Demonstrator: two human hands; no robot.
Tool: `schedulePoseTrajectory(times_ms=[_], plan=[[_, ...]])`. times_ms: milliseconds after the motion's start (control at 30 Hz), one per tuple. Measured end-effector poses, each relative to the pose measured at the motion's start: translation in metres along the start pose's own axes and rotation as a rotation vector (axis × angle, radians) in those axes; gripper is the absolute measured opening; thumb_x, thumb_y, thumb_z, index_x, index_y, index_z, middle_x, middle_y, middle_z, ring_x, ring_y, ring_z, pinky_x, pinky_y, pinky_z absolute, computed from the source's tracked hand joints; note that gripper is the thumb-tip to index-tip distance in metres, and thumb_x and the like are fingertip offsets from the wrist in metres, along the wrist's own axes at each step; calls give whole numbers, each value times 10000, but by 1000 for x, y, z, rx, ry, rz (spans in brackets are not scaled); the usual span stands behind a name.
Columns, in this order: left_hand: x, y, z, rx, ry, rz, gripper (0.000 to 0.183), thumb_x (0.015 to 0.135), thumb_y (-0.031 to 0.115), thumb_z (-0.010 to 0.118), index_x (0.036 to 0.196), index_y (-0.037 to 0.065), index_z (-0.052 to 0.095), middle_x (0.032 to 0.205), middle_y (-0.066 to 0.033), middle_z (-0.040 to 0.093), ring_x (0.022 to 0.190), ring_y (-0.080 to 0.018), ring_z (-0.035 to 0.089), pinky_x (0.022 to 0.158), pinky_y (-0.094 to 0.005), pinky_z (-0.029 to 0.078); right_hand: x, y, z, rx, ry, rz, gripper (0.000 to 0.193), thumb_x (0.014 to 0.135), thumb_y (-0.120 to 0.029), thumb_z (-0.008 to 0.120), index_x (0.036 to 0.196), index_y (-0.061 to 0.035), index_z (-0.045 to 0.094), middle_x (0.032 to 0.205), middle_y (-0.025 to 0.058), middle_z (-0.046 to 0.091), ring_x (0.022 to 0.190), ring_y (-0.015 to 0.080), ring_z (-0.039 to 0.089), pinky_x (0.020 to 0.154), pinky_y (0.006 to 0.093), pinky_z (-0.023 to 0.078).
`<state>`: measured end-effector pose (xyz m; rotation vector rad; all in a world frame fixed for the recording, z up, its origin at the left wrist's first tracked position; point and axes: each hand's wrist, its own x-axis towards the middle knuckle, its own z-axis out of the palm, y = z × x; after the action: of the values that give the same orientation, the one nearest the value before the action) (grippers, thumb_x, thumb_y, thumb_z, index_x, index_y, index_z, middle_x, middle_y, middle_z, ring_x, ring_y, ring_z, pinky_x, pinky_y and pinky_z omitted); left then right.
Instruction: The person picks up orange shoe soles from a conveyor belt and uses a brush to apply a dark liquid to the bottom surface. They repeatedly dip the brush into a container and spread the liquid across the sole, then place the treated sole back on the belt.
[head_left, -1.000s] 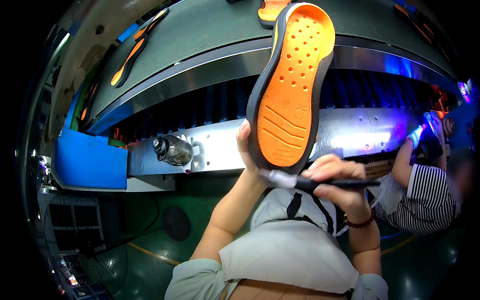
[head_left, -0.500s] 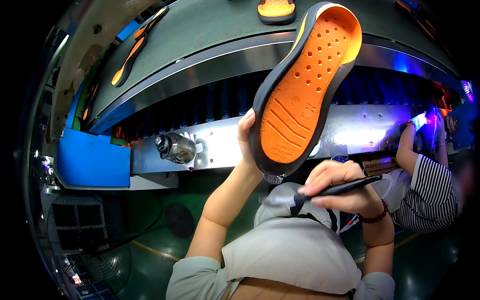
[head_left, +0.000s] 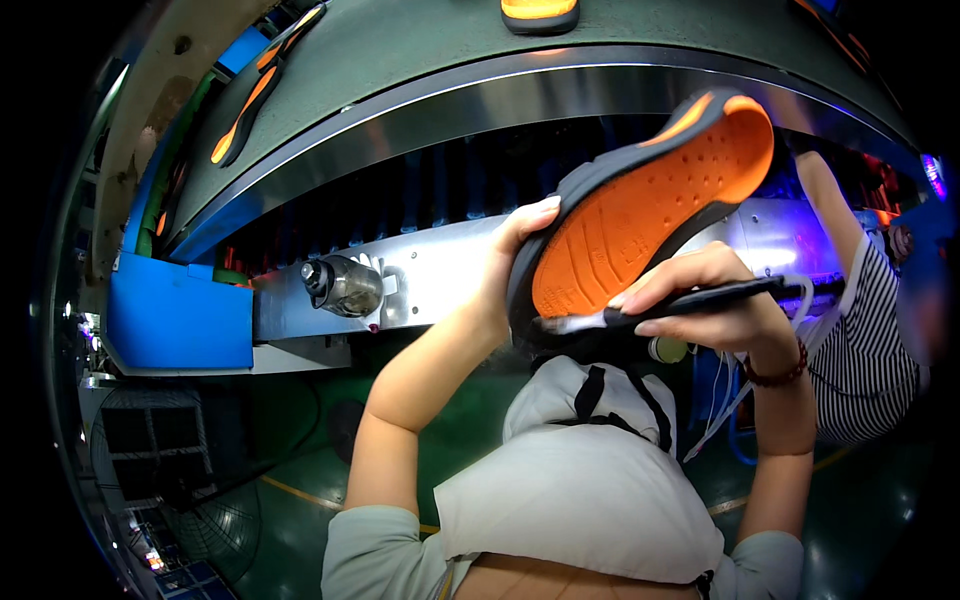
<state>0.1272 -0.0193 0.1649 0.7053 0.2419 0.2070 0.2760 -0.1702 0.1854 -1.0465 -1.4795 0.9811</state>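
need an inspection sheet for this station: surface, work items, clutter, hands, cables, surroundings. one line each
Surface: green belt with a metal edge, more orange-and-black soles lying on it.
Work items: orange-and-black sole held up and tilted; brush with its bristles at the sole's near end.
Clutter: capped see-through container at the metal ledge; contents unclear.
Hands: left hand grips the sole's left side; right hand holds the brush.
Cables: pale cord beside the right forearm; ends not traceable.
Surroundings: co-worker in stripes at right, blue housing at left.
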Motion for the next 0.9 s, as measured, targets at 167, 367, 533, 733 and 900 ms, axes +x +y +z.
schedulePoseTrajectory(times_ms=[167,367,533,733,900], plan=[[-4,3,16,19,81,-286,437,773,299,528,1100,9,507,1013,-168,570,892,-227,580,784,-324,475,10,-16,-10,-203,-333,11,180,673,6,656,851,6,632,814,127,647,752,210,634,672,261,493],[-8,1,8,236,201,-386,435,751,283,558,1088,9,527,1025,-156,574,861,-240,583,776,-354,476,12,-17,-16,-340,-503,215,199,655,11,670,848,1,625,848,130,645,792,226,636,744,297,500],[-16,10,7,-13,267,-419,464,753,260,569,1132,2,499,1080,-167,557,934,-251,570,844,-338,448,7,-13,-28,-197,-321,36,172,684,12,635,857,14,629,825,127,643,746,211,627,685,274,486],[-24,10,-15,101,311,-325,429,750,241,565,1108,11,508,1047,-159,569,918,-250,576,805,-373,472,2,-17,-35,-548,-497,187,188,669,37,649,855,14,628,816,121,646,763,211,631,708,268,491],[-25,7,-33,-130,223,-381,537,720,299,542,1165,5,473,1076,-187,551,976,-305,544,860,-440,432,-3,2,-47,-167,-138,98,163,705,39,636,867,27,618,878,122,639,837,193,618,765,273,490]])
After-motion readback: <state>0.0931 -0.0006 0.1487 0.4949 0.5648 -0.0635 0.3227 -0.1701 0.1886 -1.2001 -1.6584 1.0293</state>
